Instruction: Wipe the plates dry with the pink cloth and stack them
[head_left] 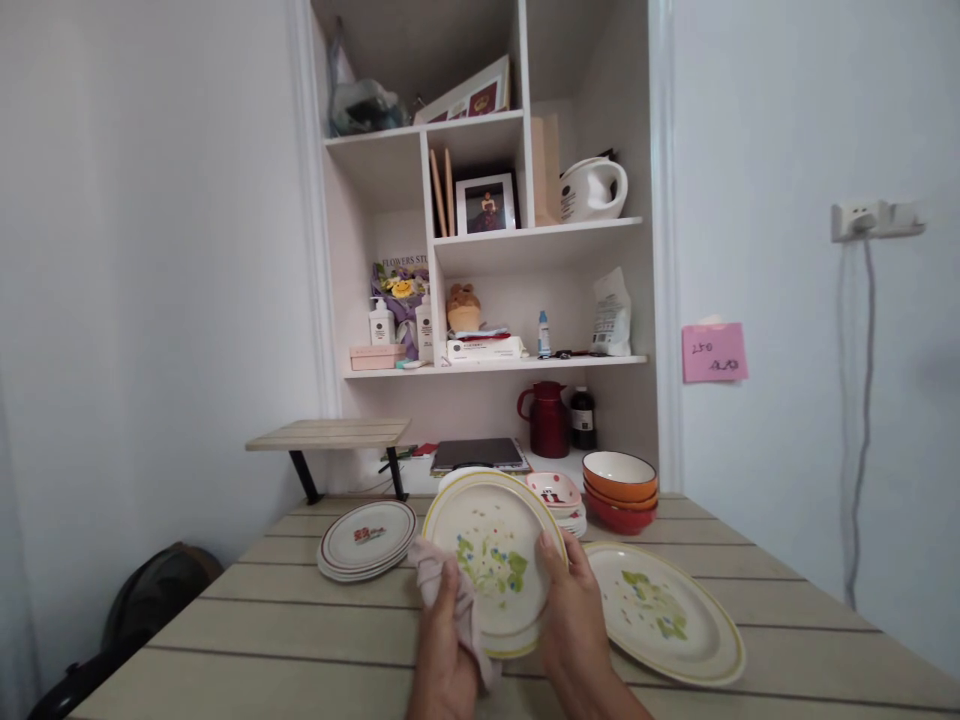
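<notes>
a floral plate (491,560) is held tilted toward the camera at lower centre of the frame, above the wooden table (300,630). its right rim is pinched by the right hand (574,615), thumb on the face. a pinkish cloth (454,600) is pressed against its left edge by the closed left hand (446,650). a second floral plate (667,610) lies flat at lower right.

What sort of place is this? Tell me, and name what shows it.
Probably a home dining nook: a wooden table with floral plates and stacked bowls, beside built-in shelves holding a framed photo and kettle.
</notes>
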